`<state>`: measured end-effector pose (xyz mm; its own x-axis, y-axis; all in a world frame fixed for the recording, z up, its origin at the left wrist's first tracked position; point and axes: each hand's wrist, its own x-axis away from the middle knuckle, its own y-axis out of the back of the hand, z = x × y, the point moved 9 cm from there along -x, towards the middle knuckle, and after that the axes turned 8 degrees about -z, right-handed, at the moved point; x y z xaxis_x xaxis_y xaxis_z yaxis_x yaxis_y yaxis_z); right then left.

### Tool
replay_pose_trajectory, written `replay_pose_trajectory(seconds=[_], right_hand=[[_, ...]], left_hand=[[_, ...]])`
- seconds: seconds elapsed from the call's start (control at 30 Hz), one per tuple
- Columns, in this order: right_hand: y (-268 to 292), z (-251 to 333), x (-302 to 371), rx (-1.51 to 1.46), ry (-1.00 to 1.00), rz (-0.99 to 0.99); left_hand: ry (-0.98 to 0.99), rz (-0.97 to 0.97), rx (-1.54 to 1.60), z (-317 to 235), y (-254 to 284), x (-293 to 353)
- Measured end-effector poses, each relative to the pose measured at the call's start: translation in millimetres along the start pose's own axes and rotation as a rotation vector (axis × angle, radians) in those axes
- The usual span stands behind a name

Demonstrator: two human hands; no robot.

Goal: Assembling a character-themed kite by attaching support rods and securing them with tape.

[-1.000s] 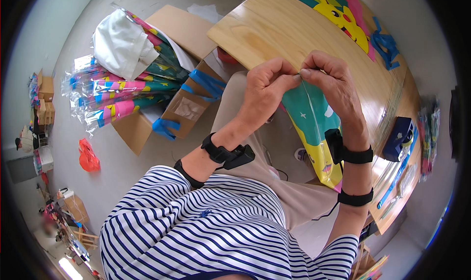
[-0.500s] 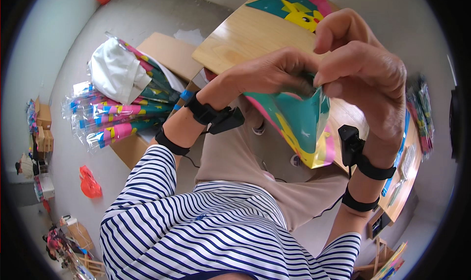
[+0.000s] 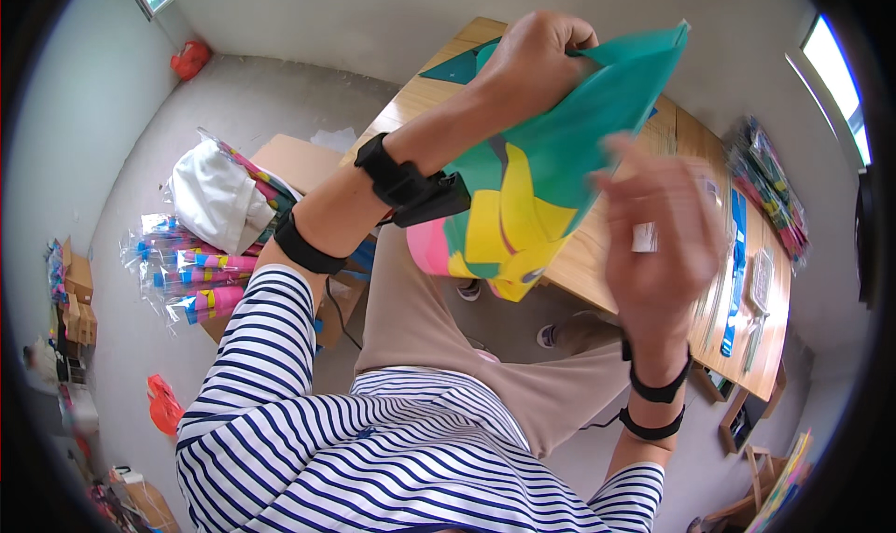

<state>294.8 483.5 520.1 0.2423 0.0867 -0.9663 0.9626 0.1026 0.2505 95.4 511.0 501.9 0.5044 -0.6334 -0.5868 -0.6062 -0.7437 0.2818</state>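
A thin teal kite sail (image 3: 607,85) printed with a yellow cartoon figure hangs in front of me, its pointed corner up at the right and its pink edge down over my lap. My left hand (image 3: 551,57) is closed on its upper edge, fingertips partly behind the sheet. My right hand (image 3: 663,234) is beside the sail's right edge, apart from most of it. Motion smears its fingers, and a small white patch shows among them that I cannot make out. Another teal printed piece (image 3: 453,68) lies on the wooden table (image 3: 411,108), partly behind my left hand.
Rolled printed packs in clear sleeves (image 3: 210,304) and a white cloth (image 3: 219,197) lie in a cardboard box on the left. More wrapped packs (image 3: 770,192) lean at the table's right side. Thin rods, a blue strip (image 3: 735,272) and a clear box (image 3: 761,281) lie on the table.
My left hand has lifted the sail up and spread it out. My right hand has come off its edge and moved down. The view has shifted, showing more of the table and windows.
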Motion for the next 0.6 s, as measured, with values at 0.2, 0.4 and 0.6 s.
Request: replay_pose_trajectory(seconds=[0.2, 0.4, 0.6], right_hand=[[-58.7, 4.6, 34.1, 0.14, -0.17, 0.376], [-86.5, -20.7, 72.0, 0.34, -0.271, 0.649], [-39.3, -31.1, 64.3, 0.05, -0.429, 0.368]], left_hand=[[-0.009, 0.01, -0.152, -32.3, -11.9, -12.8], [0.046, 0.072, -0.284, -68.0, 5.0, -2.4], [0.137, 0.128, -0.289, -77.0, 52.7, -7.4]])
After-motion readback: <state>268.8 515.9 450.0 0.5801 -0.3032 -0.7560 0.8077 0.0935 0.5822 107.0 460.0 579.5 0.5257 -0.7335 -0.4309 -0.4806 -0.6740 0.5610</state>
